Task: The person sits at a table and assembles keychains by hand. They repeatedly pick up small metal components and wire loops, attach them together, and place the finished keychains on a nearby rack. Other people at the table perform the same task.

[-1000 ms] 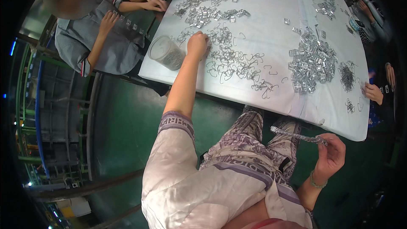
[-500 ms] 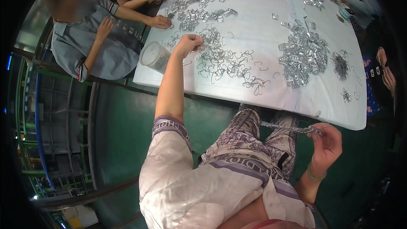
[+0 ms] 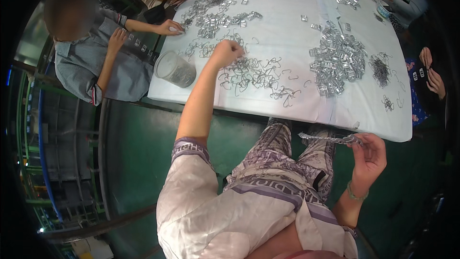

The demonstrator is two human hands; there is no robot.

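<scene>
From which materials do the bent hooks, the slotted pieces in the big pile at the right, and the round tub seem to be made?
Bent hooks: probably metal wire, dull grey; they look thin with rounded bends. Slotted pieces: likely metal, silvery; they glint brightly. Round tub: probably plastic, cloudy-clear, since contents show through its wall; glass remains possible.

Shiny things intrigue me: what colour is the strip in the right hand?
The strip in the right hand is silver-grey, seen best in the head view.

Bright worktop (image 3: 282, 19), dim metal framework (image 3: 62, 134) at left
Fisheye distortion bows straight edges; corners fall black; one co-worker's head (image 3: 71, 9) is blurred.
</scene>
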